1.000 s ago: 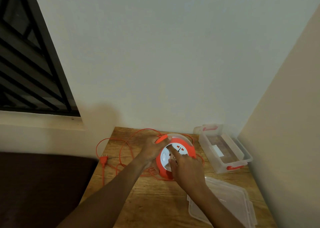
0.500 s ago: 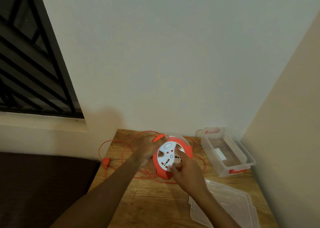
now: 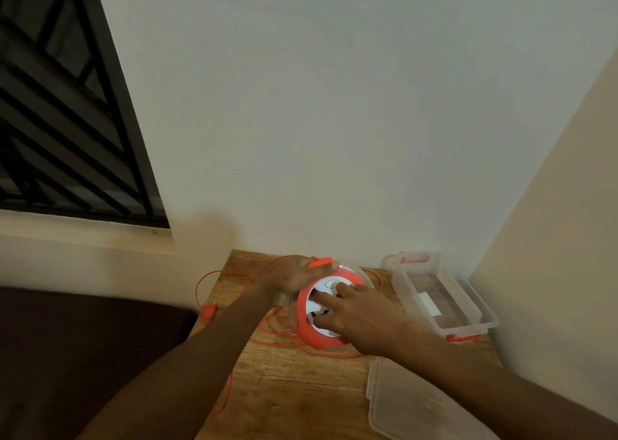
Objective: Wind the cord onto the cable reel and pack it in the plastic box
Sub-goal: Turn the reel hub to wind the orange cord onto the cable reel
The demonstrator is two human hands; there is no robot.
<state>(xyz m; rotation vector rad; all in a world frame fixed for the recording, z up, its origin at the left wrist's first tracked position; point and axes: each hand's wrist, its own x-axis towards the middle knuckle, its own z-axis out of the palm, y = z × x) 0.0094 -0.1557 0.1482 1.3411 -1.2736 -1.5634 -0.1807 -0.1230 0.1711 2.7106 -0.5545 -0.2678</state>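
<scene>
Plug (image 3: 209, 310) hangs just off the left edge of the wooden table (image 3: 301, 393). Orange cord (image 3: 230, 274) lies in loose loops from there across the tabletop toward the reel; one strand drops off the front-left edge. Most of it looks unwound, so winding seems early.

Left hand (image 3: 294, 277) sits on the upper-left side of the cable reel (image 3: 329, 309), fingers curled round the rim next to the small orange handle (image 3: 319, 262). Reads as the steadying grip. Can't tell if the thumb is under the handle or just beside it.

The reel is propped tilted on the table near the back wall, its white socket face turned up toward the person.

Right hand (image 3: 363, 319) lies over the socket face, fingers spread and fairly straight, fingertips (image 3: 317, 295) pressing on the white disc. It grips nothing; it looks set to turn the disc.

How I'd do this step:
- keep the left grip firm so only the inner disc turns
- turn in steady sweeps, re-seat fingertips in the recesses, don't let them slip
- watch the loops at the reel's left; they overlap and could knot or snag at the rim
- mind the plug: it may catch on the table edge as it comes in

Plastic box (image 3: 434, 301) is just right of the reel, open, red latches at both ends. Lid (image 3: 418, 403) lies flat on the front right of the table, apart from the box.
</scene>
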